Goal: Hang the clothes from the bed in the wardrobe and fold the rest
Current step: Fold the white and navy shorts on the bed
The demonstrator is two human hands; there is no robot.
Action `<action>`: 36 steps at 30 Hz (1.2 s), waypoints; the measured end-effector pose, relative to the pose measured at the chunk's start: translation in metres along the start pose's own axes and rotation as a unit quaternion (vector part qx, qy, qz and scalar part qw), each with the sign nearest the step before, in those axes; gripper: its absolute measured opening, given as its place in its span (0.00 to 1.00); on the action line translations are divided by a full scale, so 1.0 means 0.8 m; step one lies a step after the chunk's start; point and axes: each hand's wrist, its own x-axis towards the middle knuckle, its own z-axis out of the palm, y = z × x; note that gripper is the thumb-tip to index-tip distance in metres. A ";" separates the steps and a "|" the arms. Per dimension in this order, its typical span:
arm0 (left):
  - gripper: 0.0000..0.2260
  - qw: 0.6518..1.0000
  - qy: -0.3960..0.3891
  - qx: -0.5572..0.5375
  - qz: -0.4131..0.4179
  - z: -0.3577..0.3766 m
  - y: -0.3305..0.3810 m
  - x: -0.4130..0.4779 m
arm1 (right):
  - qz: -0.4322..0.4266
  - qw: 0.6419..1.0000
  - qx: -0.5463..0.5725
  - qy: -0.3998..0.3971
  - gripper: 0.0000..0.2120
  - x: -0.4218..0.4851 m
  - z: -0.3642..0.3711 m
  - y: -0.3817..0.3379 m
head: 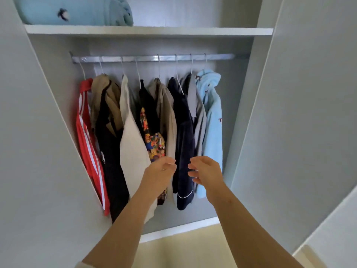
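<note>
Below a metal rail [152, 58], soft hanging clothes [133, 144], two loosely curled hands.

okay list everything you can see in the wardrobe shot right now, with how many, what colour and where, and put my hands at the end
rail: one, silver, across the wardrobe under the shelf
hangers: about eight hooks showing, white, along the rail
striped garment: one, red with white stripes, far left on the rail
tan garment: one, beige, second from left
cream garment: one, off-white, left of centre
printed garment: one, black with a colourful print, centre
navy garment: one, dark blue with white piping, right of centre
fleece garment: one, light blue, far right on the rail
folded blanket: one, light blue, on the top shelf, left
left hand: one, reaching toward the clothes, holding nothing
right hand: one, beside it, holding nothing
</note>
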 end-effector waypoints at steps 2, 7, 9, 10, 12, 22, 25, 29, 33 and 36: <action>0.06 0.999 -0.042 -0.003 -0.018 0.023 -0.010 -0.022 | 0.031 0.998 0.019 0.042 0.06 -0.025 -0.024 0.026; 0.07 0.987 -0.157 0.020 -0.027 0.066 -0.035 -0.093 | 0.084 0.982 0.067 0.153 0.05 -0.110 -0.055 0.098; 0.07 0.979 -0.201 0.032 -0.029 0.078 -0.050 -0.130 | 0.109 0.973 0.084 0.186 0.05 -0.152 -0.057 0.127; 0.08 0.974 -0.223 0.034 -0.027 0.084 -0.058 -0.149 | 0.119 0.967 0.094 0.204 0.05 -0.175 -0.059 0.141; 0.08 0.962 -0.271 0.043 -0.015 0.097 -0.069 -0.186 | 0.131 0.954 0.106 0.248 0.05 -0.221 -0.067 0.165; 0.06 0.847 -0.522 0.083 0.057 0.195 -0.064 -0.402 | 0.160 0.824 0.191 0.509 0.06 -0.480 -0.141 0.240; 0.05 0.802 -0.586 0.095 0.075 0.220 -0.055 -0.485 | 0.153 0.777 0.219 0.571 0.06 -0.563 -0.158 0.255; 0.06 0.744 -0.652 0.106 0.101 0.244 -0.048 -0.612 | 0.143 0.717 0.241 0.639 0.06 -0.685 -0.175 0.276; 0.06 0.678 -0.713 0.123 0.126 0.253 -0.049 -0.755 | 0.138 0.650 0.259 0.701 0.05 -0.825 -0.186 0.304; 0.06 0.633 -0.752 0.126 0.137 0.254 -0.052 -0.862 | 0.130 0.596 0.274 0.743 0.05 -0.930 -0.189 0.325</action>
